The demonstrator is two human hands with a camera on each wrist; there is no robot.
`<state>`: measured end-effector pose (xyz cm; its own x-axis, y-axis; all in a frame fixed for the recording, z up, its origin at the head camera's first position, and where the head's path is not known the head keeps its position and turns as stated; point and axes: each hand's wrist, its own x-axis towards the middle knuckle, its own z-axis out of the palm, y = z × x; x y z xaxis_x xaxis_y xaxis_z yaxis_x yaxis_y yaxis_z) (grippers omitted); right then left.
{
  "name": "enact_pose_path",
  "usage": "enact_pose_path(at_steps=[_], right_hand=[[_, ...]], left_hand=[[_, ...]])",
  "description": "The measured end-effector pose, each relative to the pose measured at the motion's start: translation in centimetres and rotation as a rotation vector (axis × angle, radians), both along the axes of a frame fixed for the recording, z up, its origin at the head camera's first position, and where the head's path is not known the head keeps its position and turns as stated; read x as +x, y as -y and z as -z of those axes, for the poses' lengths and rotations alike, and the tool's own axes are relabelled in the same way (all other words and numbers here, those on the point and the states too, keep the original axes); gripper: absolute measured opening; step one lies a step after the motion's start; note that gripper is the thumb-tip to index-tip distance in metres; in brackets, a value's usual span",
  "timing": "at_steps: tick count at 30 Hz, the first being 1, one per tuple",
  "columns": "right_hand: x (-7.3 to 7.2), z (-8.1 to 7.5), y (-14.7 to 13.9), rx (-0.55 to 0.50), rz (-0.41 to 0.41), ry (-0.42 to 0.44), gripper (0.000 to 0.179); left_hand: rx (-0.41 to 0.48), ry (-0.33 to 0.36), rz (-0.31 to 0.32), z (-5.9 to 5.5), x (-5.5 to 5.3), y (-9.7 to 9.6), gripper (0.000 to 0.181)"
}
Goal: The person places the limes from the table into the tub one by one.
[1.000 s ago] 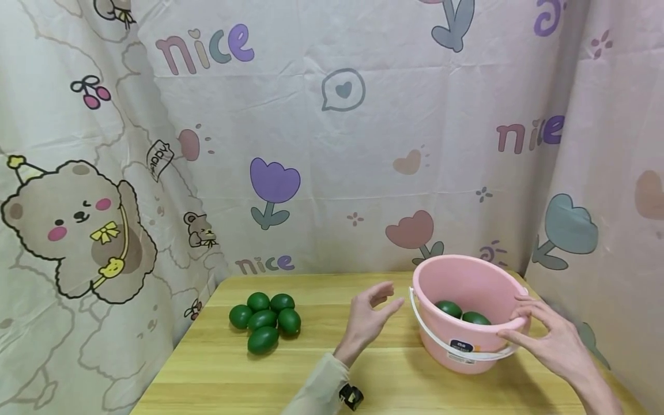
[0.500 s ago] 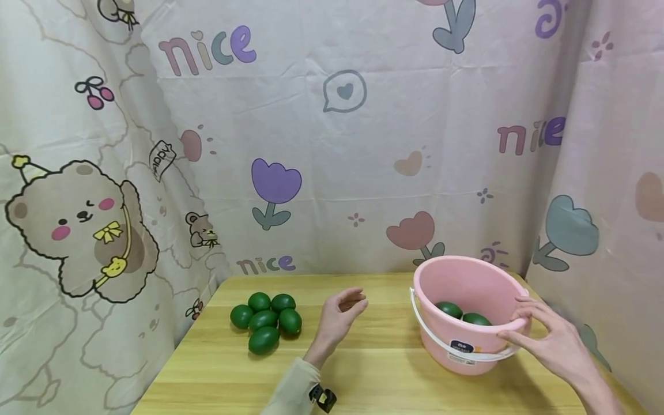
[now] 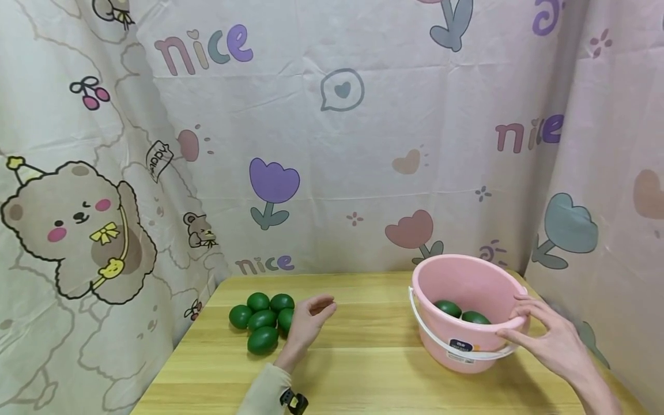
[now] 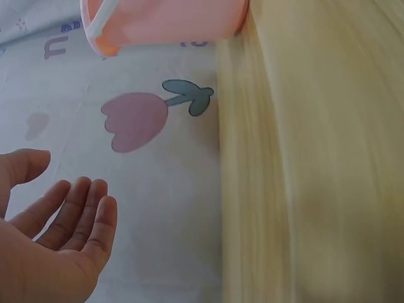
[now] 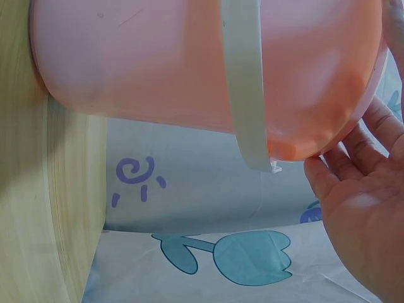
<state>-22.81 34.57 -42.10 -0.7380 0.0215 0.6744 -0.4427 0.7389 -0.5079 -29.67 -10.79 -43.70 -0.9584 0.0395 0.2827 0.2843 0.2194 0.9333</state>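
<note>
Loosely curved left fingers (image 4: pixel 101 231), right (image 3: pixel 555 335) gripping bucket (image 3: pixel 474 288)

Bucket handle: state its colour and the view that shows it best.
The handle is white, shown best in the head view, against the pink bucket.

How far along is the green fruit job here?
Likely partway. Done: at least two green fruits lie in the pink bucket. In hand: the right hand grips the bucket; the left hand, empty, is near the pile. Left: the pile's six fruits on the table, one partly hidden, probably yet to go in.
</note>
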Motion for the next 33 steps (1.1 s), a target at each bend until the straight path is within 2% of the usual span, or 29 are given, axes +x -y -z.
enact_pose_path(at_steps=[8, 17, 20, 23, 24, 27, 33], right_hand=[[0.3, 0.2, 0.0, -0.005, 0.015, 0.016, 0.032], [0.1, 0.2, -0.1, -0.005, 0.012, -0.008, 0.034], [0.2, 0.3, -0.1, -0.006, 0.01, -0.005, 0.033], [0.2, 0.2, -0.1, -0.006, 0.011, -0.004, 0.033], [0.2, 0.2, -0.1, -0.007, 0.01, -0.005, 0.033], [0.1, 0.1, -0.1, -0.004, 0.005, -0.009, 0.033], [-0.1, 0.0, 0.1, -0.001, -0.006, -0.01, 0.034]], left_hand=[[-0.014, 0.022, -0.04, 0.8, 0.6, 2.7, 0.033], [-0.04, 0.048, -0.126, 1.3, 0.5, 4.8, 0.033], [-0.068, 0.064, -0.142, 0.4, 1.4, 5.3, 0.03], [-0.121, 0.084, -0.157, 0.3, 1.6, 6.2, 0.026], [-0.131, 0.098, -0.165, 0.3, 1.6, 6.5, 0.026], [-0.149, 0.117, -0.197, 1.4, 0.8, 7.8, 0.026], [-0.162, 0.139, -0.272, 1.6, 0.8, 9.4, 0.028]])
